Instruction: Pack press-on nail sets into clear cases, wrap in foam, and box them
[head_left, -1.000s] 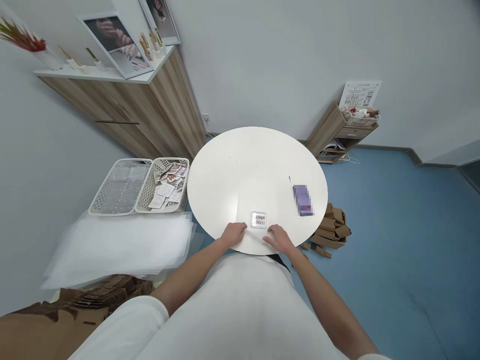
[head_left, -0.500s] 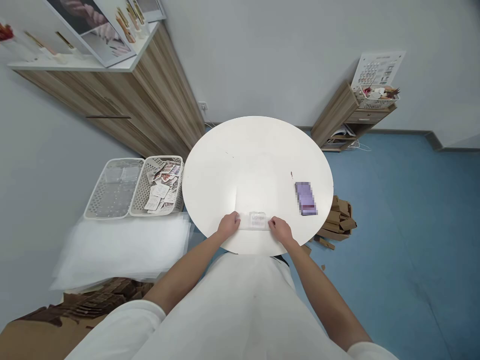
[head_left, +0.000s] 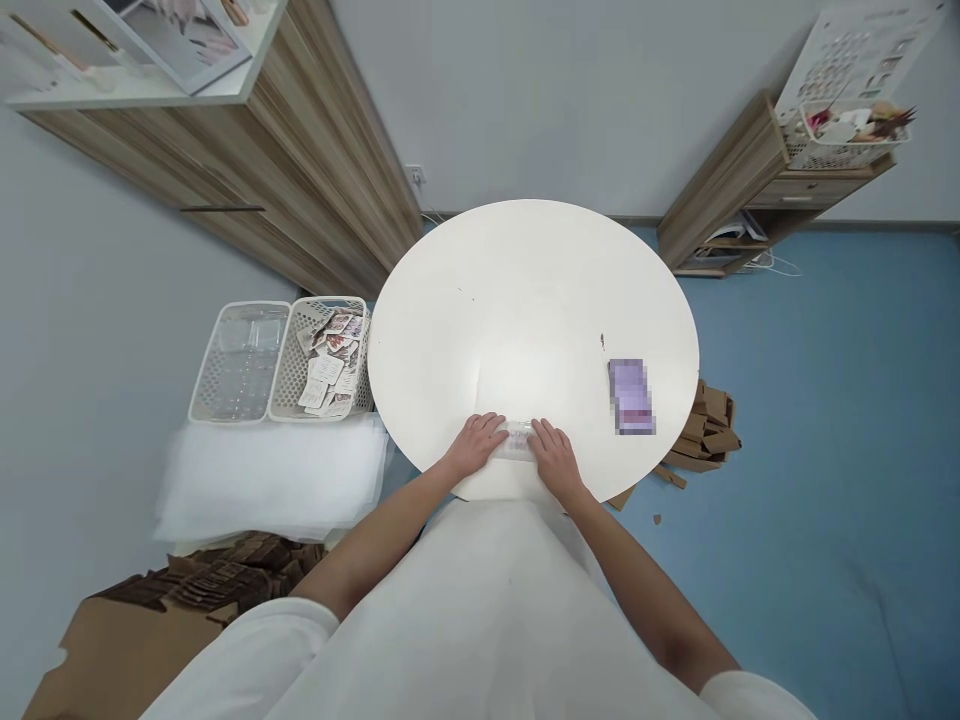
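On the near part of the white round table (head_left: 517,280) lies a small translucent wrapped packet (head_left: 517,441) with faint markings showing through. My left hand (head_left: 478,444) lies over its left end, palm down with fingers extended. From the other side, my right hand (head_left: 556,460) rests on the right end, its fingers also stretched out and slightly spread. A thin whitish sheet (head_left: 517,385), barely distinct from the tabletop, extends from the packet toward the far side. What the packet contains cannot be made out.
A blurred purple object (head_left: 631,396) lies at the table's right. To the left are a basket of printed cards (head_left: 281,400), a basket of clear plastic pieces (head_left: 196,395) and stacked translucent sheets (head_left: 270,480). Cardboard pieces (head_left: 709,430) lie right; a tall cabinet (head_left: 300,170) stands back left.
My fingers have gone from gripping the wrap's two ends to lying flat over it. Both hands are closer together, and less of the packet shows. The camera view has shifted slightly.
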